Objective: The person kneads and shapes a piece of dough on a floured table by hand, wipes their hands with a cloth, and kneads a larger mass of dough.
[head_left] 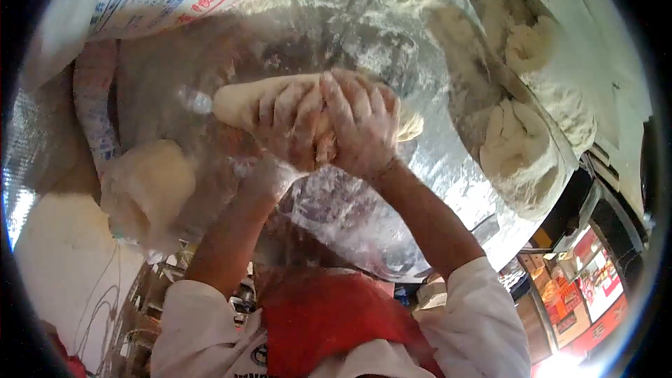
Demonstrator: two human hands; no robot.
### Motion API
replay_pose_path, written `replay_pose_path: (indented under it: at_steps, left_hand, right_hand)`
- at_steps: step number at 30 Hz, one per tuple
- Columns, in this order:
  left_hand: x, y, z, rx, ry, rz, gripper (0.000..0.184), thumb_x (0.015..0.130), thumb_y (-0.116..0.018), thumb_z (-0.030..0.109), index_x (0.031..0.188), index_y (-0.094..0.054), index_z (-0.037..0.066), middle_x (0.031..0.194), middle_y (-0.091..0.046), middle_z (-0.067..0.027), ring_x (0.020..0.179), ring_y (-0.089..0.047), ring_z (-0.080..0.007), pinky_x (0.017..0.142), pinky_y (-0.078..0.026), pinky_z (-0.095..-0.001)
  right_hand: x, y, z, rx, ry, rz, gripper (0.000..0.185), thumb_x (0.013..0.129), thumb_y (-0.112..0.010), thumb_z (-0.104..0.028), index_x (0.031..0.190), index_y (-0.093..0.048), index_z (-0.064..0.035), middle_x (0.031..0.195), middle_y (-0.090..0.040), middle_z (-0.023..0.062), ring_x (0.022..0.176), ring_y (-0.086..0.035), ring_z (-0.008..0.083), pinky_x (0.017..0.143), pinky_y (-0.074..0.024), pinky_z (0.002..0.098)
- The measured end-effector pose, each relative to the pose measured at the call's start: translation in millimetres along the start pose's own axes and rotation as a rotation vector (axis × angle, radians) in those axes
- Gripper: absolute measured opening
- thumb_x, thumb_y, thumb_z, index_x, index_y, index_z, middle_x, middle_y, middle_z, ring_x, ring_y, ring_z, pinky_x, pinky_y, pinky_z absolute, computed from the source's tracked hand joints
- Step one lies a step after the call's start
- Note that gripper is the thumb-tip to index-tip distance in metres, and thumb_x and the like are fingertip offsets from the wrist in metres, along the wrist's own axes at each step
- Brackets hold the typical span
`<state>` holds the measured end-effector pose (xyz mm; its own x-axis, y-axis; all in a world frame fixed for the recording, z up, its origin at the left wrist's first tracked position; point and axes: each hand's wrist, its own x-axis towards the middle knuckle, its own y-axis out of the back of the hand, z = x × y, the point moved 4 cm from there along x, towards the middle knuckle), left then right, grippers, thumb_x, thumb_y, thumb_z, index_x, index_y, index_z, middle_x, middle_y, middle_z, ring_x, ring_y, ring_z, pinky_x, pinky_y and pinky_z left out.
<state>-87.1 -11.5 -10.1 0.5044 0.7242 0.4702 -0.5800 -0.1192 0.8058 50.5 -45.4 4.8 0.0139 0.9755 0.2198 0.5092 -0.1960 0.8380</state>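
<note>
Head view, dough (240, 103) under left grip (289, 120) and right grip (362, 122), ends exposed

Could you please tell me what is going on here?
A person in a red apron has both bare hands, left and right, side by side on a long roll of dough, apparently kneading it on a floured work surface. More dough sits off to the right.

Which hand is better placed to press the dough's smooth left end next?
Probably the left. The left hand rests on the dough nearer that exposed end; the right hand presses farther along, toward the other end.
</note>
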Motion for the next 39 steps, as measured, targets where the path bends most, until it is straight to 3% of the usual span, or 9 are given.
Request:
replay_pose_path:
  at_steps: [4, 8, 12, 14, 22, 25, 28, 30, 39]
  left_hand:
    - [61, -10, -19, -0.002, -0.014, -0.002, 0.043, 0.098, -0.052, 0.04, 0.13, -0.062, 0.013, 0.133, -0.057, -0.0151, 0.119, -0.055, -0.032, 0.1, -0.037, -0.054]
    - [93, -13, -27, 0.009, -0.07, 0.038, 0.041, 0.097, -0.056, 0.037, 0.13, -0.063, 0.014, 0.134, -0.057, -0.0165, 0.121, -0.055, -0.0295, 0.101, -0.037, -0.0537]
    - [54, 8, -37, 0.057, -0.143, -0.174, 0.047, 0.097, -0.057, 0.028, 0.142, -0.052, 0.015, 0.145, -0.051, -0.0158, 0.133, -0.047, -0.0374, 0.111, -0.033, -0.0561]
    - [26, 56, -23, 0.001, -0.136, -0.129, 0.05, 0.093, -0.064, 0.027, 0.142, -0.055, 0.019, 0.151, -0.043, -0.0183, 0.138, -0.039, -0.0434, 0.113, -0.028, -0.0586]
    - [-63, 87, -37, 0.084, 0.227, -0.316, 0.07, 0.099, -0.049, 0.048, 0.151, -0.035, 0.003, 0.155, -0.036, -0.0231, 0.146, -0.026, -0.0488, 0.117, -0.02, -0.0653]
    - [-20, 88, -12, 0.075, -0.396, -0.103, 0.067, 0.103, -0.043, 0.044, 0.155, -0.028, 0.004, 0.161, -0.026, -0.0229, 0.147, -0.027, -0.0448, 0.119, -0.019, -0.0622]
    - [-44, 62, -41, 0.174, -0.552, 0.029, 0.069, 0.104, -0.044, 0.046, 0.157, -0.026, 0.007, 0.163, -0.024, -0.0182, 0.148, -0.026, -0.0436, 0.122, -0.016, -0.0594]
    - [-48, 32, -78, 0.003, 0.158, -0.27, 0.06, 0.102, -0.051, 0.039, 0.15, -0.038, 0.004, 0.149, -0.042, -0.0226, 0.138, -0.041, -0.0435, 0.114, -0.033, -0.0552]
    - [-55, -3, 247, -0.457, -0.359, -0.501, 0.044, 0.09, -0.068, 0.031, 0.127, -0.063, 0.008, 0.137, -0.055, -0.0133, 0.133, -0.046, -0.036, 0.117, -0.034, -0.0509]
  right_hand:
    - [66, 1, 32, -0.038, -0.004, -0.044, 0.082, 0.067, -0.077, -0.038, 0.138, -0.049, -0.0103, 0.131, -0.056, 0.0125, 0.127, -0.05, 0.0332, 0.102, -0.0407, 0.0539]
    - [87, -19, 60, -0.066, -0.119, -0.093, 0.083, 0.074, -0.076, -0.046, 0.142, -0.047, -0.0103, 0.143, -0.05, 0.0135, 0.132, -0.045, 0.0348, 0.109, -0.0377, 0.0547]
    - [15, 39, -48, -0.162, -0.069, -0.316, 0.103, 0.071, -0.082, -0.061, 0.139, -0.044, 0.0061, 0.139, -0.047, 0.023, 0.129, -0.046, 0.042, 0.107, -0.0388, 0.0543]
    - [-33, 49, -67, 0.014, 0.116, -0.161, 0.088, 0.071, -0.083, -0.051, 0.138, -0.05, -0.0061, 0.125, -0.054, 0.0188, 0.114, -0.054, 0.0386, 0.099, -0.0431, 0.0514]
    - [-71, -9, -97, 0.115, -0.14, -0.198, 0.093, 0.078, -0.079, -0.043, 0.155, -0.033, -0.0189, 0.152, -0.036, 0.0233, 0.14, -0.036, 0.0441, 0.111, -0.0334, 0.0567]
    - [-59, -3, -91, 0.113, -0.196, -0.239, 0.092, 0.077, -0.08, -0.042, 0.154, -0.035, -0.0188, 0.153, -0.037, 0.0213, 0.141, -0.036, 0.0418, 0.109, -0.0351, 0.0569]
    - [-53, 10, -80, 0.122, -0.27, -0.245, 0.097, 0.072, -0.083, -0.044, 0.153, -0.037, -0.0176, 0.151, -0.04, 0.0207, 0.137, -0.043, 0.0404, 0.104, -0.0426, 0.0536]
    - [-50, 12, -60, 0.553, -0.379, -0.333, 0.093, 0.07, -0.083, -0.046, 0.147, -0.044, -0.011, 0.14, -0.051, 0.0212, 0.127, -0.051, 0.0416, 0.103, -0.0445, 0.0508]
    - [-311, 123, 6, -0.111, -0.629, 0.209, 0.097, 0.076, -0.081, -0.045, 0.151, -0.035, -0.006, 0.137, -0.047, 0.0255, 0.124, -0.048, 0.0459, 0.103, -0.0419, 0.0537]
